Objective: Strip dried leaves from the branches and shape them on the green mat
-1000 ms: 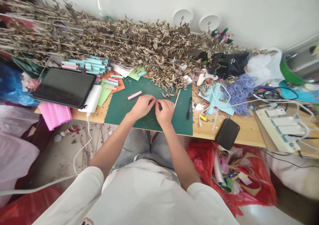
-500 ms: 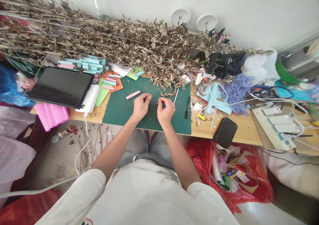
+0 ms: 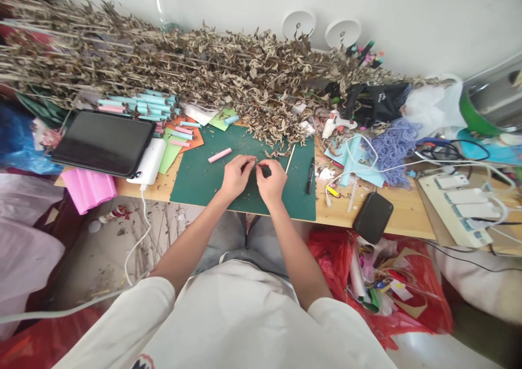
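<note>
Over the green cutting mat point(image 3: 199, 181), my left hand point(image 3: 236, 176) and my right hand point(image 3: 272, 181) are closed in pinches, fingertips almost meeting. Small brown bits that look like dried leaf point(image 3: 256, 161) show at both sets of fingertips; their exact shape is too small to make out. A pink paper tube point(image 3: 219, 155) lies on the mat left of my left hand. Beyond my hands, a large heap of dried leafy stems point(image 3: 244, 75) spills onto the mat's back edge. To the right of my right hand are a thin pale stick point(image 3: 290, 159) and a black pen point(image 3: 310, 176).
Blue and pink paper tubes point(image 3: 150, 106) are stacked at the left, behind a black tablet point(image 3: 104, 143) and white power bank point(image 3: 149, 165). On the right lie a glue gun point(image 3: 337, 123), purple yarn point(image 3: 395, 148), a black phone-like case point(image 3: 372, 217) and a power strip point(image 3: 457, 211).
My two hands have come closer together, so their fingertips now nearly touch. The whole view has shifted slightly; the tube, stick and pen stay in place on the mat.
</note>
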A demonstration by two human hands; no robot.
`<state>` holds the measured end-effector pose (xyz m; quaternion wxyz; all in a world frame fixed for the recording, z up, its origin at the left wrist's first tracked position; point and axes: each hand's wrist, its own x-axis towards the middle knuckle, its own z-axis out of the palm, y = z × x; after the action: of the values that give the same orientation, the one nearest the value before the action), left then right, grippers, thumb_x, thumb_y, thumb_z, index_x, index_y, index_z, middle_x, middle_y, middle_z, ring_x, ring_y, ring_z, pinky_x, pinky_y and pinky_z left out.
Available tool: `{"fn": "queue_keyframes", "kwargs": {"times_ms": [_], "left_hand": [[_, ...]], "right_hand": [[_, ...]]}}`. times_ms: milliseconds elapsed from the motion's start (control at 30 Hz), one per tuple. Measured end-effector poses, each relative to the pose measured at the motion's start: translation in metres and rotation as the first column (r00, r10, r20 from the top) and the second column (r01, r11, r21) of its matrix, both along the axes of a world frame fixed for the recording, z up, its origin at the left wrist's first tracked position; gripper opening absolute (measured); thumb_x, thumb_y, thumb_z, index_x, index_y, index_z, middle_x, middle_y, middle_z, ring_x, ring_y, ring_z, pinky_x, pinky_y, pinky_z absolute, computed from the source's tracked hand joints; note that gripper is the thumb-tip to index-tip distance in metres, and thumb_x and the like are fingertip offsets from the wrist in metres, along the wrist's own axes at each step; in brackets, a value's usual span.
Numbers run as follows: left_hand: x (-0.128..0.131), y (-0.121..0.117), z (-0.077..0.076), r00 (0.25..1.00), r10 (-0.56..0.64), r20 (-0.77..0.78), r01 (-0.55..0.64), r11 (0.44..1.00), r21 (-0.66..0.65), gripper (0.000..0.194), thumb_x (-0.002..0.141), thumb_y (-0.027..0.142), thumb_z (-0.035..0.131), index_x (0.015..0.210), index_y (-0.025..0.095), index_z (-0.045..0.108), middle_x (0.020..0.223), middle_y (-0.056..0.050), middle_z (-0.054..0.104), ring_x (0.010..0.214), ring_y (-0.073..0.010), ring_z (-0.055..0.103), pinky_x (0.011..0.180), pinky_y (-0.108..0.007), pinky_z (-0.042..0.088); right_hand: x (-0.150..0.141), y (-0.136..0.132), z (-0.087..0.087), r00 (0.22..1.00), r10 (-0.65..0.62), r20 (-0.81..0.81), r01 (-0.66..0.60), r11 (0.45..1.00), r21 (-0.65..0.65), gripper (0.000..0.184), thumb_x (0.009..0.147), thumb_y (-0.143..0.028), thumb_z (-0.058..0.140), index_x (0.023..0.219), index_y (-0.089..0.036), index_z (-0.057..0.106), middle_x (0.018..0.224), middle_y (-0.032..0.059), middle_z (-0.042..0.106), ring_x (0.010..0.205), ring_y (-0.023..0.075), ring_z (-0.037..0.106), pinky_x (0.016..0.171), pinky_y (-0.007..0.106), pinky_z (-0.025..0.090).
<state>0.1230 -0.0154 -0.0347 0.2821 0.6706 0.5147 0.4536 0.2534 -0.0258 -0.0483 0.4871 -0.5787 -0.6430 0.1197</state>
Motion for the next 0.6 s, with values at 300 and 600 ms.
{"fn": "queue_keyframes", "kwargs": {"times_ms": [300, 600], "left_hand": [[-0.0004, -0.0007, 0.0017, 0.997, -0.072, 0.021, 0.072, 0.997, -0.02, 0.023, 0.095, 0.021, 0.052, 0.103, 0.018, 0.073, 0.102, -0.008, 0.074, 0.092, -0.0182, 0.068, 0.087, -0.032, 0.053], [0.0004, -0.0006, -0.0029, 0.999, -0.041, -0.026, 0.04, 0.998, -0.057, 0.02, 0.094, 0.024, 0.055, 0.101, 0.019, 0.073, 0.102, -0.008, 0.075, 0.092, -0.0187, 0.069, 0.088, -0.032, 0.052]], "right_hand": [[-0.0012, -0.0028, 0.0046, 0.998, 0.048, -0.052, -0.047, 0.998, 0.033, 0.014, 0.09, -0.024, 0.056, 0.096, -0.021, 0.068, 0.093, 0.0056, 0.073, 0.087, 0.0185, 0.066, 0.085, 0.035, 0.054], [0.0009, -0.0002, -0.0009, 0.999, 0.042, 0.016, -0.042, 0.999, -0.018, 0.017, 0.095, -0.025, 0.048, 0.091, -0.021, 0.064, 0.09, 0.0056, 0.07, 0.087, 0.0191, 0.063, 0.082, 0.033, 0.05]]}}
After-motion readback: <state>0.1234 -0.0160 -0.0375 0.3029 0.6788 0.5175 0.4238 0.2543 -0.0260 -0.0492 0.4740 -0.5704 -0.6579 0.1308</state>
